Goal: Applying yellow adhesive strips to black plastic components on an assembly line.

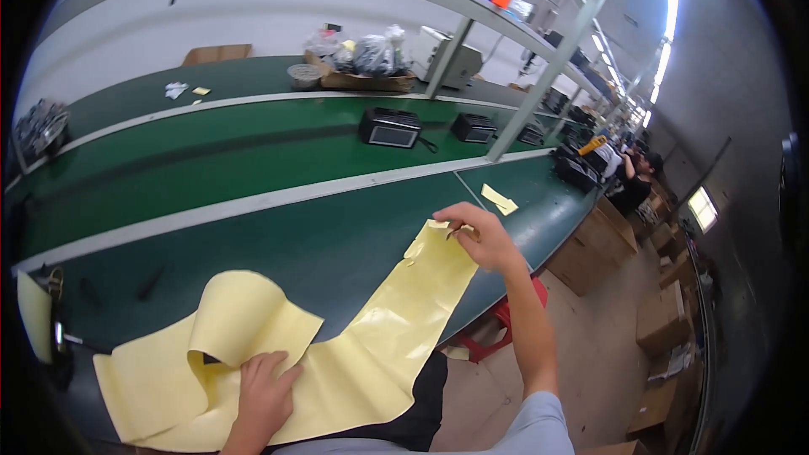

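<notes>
A long, glossy yellow sheet [362, 379] spreads over the near edge of the green bench, with part of it over my lap. Its left part curls up into a loose loop [244, 312]. My left hand [265, 392] rests on the sheet just below that loop, fingers apart and slightly bent. At the far right end, my right hand [480, 240] pinches the sheet's edge between thumb and fingers and holds that end up. The edge beside this hand looks torn and uneven.
Yellow scraps [499, 200] lie beyond my right hand. Black box-shaped appliances [390, 128] stand along the green strip [253, 147]. Behind them is a cardboard tray [362, 82] of bagged parts. A red stool [489, 337] and cardboard boxes [661, 320] are on the right; a person [636, 185] sits farther along.
</notes>
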A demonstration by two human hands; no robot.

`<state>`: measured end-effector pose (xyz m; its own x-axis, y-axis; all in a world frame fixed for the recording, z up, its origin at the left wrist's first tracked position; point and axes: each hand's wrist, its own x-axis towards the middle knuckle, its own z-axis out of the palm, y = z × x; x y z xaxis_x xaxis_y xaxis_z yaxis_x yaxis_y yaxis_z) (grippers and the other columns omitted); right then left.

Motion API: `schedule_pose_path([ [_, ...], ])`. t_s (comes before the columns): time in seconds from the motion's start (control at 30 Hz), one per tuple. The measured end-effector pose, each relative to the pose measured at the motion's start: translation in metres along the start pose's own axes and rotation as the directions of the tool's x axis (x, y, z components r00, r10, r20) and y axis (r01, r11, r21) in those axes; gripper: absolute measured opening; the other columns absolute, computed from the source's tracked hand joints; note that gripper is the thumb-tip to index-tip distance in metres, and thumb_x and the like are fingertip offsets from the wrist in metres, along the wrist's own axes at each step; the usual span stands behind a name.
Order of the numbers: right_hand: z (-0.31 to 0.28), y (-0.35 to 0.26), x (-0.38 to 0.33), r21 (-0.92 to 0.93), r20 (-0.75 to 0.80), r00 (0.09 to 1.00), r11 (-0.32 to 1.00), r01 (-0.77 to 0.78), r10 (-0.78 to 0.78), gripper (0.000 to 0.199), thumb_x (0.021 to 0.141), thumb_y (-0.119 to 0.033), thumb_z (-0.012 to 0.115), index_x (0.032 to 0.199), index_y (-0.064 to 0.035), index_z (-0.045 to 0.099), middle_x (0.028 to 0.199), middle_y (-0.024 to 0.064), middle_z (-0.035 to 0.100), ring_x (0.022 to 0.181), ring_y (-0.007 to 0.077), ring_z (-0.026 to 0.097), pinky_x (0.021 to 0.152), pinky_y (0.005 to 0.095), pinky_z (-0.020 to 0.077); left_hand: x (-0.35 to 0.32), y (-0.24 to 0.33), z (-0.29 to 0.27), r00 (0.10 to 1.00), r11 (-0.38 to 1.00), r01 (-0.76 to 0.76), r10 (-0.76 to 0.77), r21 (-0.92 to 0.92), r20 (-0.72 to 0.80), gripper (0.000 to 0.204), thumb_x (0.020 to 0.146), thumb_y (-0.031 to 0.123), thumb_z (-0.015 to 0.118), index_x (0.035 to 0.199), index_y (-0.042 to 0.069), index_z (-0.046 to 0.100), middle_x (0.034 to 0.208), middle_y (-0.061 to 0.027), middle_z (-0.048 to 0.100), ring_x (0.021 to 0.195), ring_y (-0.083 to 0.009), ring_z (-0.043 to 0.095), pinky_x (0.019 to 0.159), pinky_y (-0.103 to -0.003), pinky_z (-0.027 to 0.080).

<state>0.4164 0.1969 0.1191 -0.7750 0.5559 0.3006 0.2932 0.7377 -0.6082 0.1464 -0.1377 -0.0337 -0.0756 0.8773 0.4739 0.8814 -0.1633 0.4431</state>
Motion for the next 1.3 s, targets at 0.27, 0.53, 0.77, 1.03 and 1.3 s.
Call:
schedule_pose_path([
  [0.27,0.039,-0.024,0.021,0.252,0.03,0.988,0.958,0.14,-0.153,0.054,0.075,0.021,0.048,0.121,-0.0037,0.062,0.127,0.0099,0.056,0.088,0.0148,0.06,0.078,0.025,0.0495,0.136,0.059,-0.064,0.676,0.992,-0.126,0.094,-0.011,0.731,0.027,0.082,0.014,0.063,0.107,0.004,0.063,0.111,-0.0192,0.061,0.099,-0.0336,0.061,0.087,-0.043,0.049],
  [0.53,0.049,-0.036,0.012,0.514,-0.073,0.943,0.798,0.314,-0.323,0.075,0.08,0.02,0.051,0.146,-0.0111,0.034,0.138,0.0202,0.049,0.089,0.0161,0.062,0.078,0.0289,0.0513,0.239,0.018,0.019,0.936,0.841,0.048,0.15,-0.539,0.317,0.038,0.078,0.014,0.073,0.114,0.007,0.067,0.113,-0.014,0.068,0.105,-0.0301,0.063,0.091,-0.039,0.049],
  [0.77,0.039,-0.038,0.004,0.413,-0.277,0.927,0.839,0.354,-0.255,0.074,0.081,0.017,0.05,0.148,-0.0097,0.03,0.136,0.0208,0.05,0.085,0.017,0.064,0.076,0.0268,0.0512,0.256,0.044,0.036,0.959,0.639,-0.092,0.264,-0.764,0.105,0.027,0.075,0.018,0.074,0.096,0.003,0.068,0.09,-0.0118,0.07,0.087,-0.0269,0.067,0.079,-0.038,0.051],
  [1.03,0.023,-0.083,0.054,0.13,-0.205,0.974,0.983,0.129,-0.101,0.064,0.082,0.013,0.043,0.144,-0.0021,0.04,0.134,0.0138,0.052,0.089,0.0117,0.058,0.086,0.0259,0.0467,0.286,0.036,0.029,0.968,0.645,-0.228,0.072,-0.73,-0.239,0.016,0.077,0.015,0.067,0.08,0.001,0.061,0.071,-0.0161,0.062,0.068,-0.0325,0.062,0.063,-0.042,0.048],
  [1.3,0.036,-0.112,0.095,-0.2,-0.126,0.992,0.98,-0.002,-0.024,0.04,0.076,-0.005,0.064,0.114,-0.0028,0.054,0.097,0.0074,0.06,0.09,0.017,0.056,0.085,0.0299,0.0454,0.297,0.038,0.033,0.725,0.667,-0.38,-0.215,-0.64,-0.654,0.008,0.082,0.003,0.056,0.088,0.001,0.052,0.08,-0.0188,0.053,0.08,-0.0407,0.056,0.068,-0.046,0.045],
])
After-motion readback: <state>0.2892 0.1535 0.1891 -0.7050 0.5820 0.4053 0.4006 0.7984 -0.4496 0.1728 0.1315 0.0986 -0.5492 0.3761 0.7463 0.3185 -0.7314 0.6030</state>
